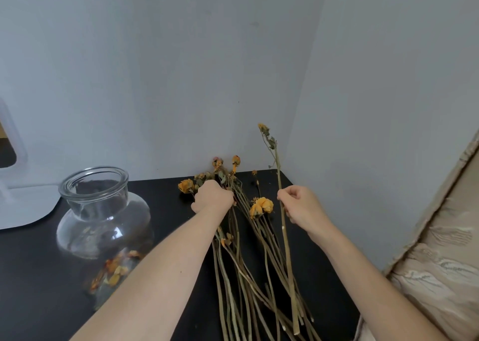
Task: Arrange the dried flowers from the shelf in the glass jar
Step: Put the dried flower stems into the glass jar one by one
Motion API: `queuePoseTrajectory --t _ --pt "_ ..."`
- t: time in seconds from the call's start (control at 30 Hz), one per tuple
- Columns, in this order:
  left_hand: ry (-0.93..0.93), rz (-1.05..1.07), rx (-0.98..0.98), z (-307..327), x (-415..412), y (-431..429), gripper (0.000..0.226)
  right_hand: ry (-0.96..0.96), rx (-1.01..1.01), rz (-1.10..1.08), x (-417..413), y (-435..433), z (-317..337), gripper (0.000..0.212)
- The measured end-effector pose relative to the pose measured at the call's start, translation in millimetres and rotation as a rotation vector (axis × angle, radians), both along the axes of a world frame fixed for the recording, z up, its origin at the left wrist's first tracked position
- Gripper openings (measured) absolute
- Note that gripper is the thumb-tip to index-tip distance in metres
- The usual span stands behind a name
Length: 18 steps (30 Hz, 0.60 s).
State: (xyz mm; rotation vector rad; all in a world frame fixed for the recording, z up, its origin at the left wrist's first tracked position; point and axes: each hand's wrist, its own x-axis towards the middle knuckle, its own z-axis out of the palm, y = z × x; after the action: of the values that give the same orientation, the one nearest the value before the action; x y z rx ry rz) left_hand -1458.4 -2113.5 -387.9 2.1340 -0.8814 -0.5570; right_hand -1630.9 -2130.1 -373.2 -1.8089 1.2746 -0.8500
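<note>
The right hand (302, 207) pinches one dried stem (287, 250) upright, grip tight. The left hand (213, 196) curls its grip round the faded yellow bunch (261, 207) on the desk (39, 263).

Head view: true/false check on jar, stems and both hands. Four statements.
1. The right hand pinches a single stem, its flower head raised above the pile. True.
2. The glass jar already holds upright stems. False: only loose petals lie at its bottom.
3. The left hand grips the pile of dried flowers near the flower heads. True.
4. The jar lies on its side, right of the flowers. False: it stands upright to their left.
</note>
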Motion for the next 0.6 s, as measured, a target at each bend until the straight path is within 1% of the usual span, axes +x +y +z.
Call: queuePoseTrajectory --t 0.13,0.23,0.3,0.43,0.53,0.6 --pt "0.128 0.023 -0.066 -0.6 2.4 -2.0 0.021 0.023 0.006 0.014 -3.8 1.8 -0.3 0.018" --pt "0.259 0.069 -0.134 2.7 2.3 -4.3 0.024 0.033 0.012 0.027 -4.5 2.1 -1.1 0.018" --pt "0.289 0.071 -0.134 4.4 1.7 -5.9 0.024 0.043 0.007 0.035 -4.5 1.8 -1.3 0.017" --pt "0.219 0.001 -0.055 -2.8 2.7 -7.5 0.032 0.055 0.011 0.039 -3.7 2.5 -3.4 0.018" --pt "0.136 -0.07 -0.013 -7.2 2.4 -0.6 0.026 0.052 0.023 0.046 -4.0 4.2 -4.7 0.019" --pt "0.021 -0.137 -0.017 -4.9 -1.9 9.2 0.023 0.047 0.031 0.056 -4.1 5.7 -4.4 0.018"
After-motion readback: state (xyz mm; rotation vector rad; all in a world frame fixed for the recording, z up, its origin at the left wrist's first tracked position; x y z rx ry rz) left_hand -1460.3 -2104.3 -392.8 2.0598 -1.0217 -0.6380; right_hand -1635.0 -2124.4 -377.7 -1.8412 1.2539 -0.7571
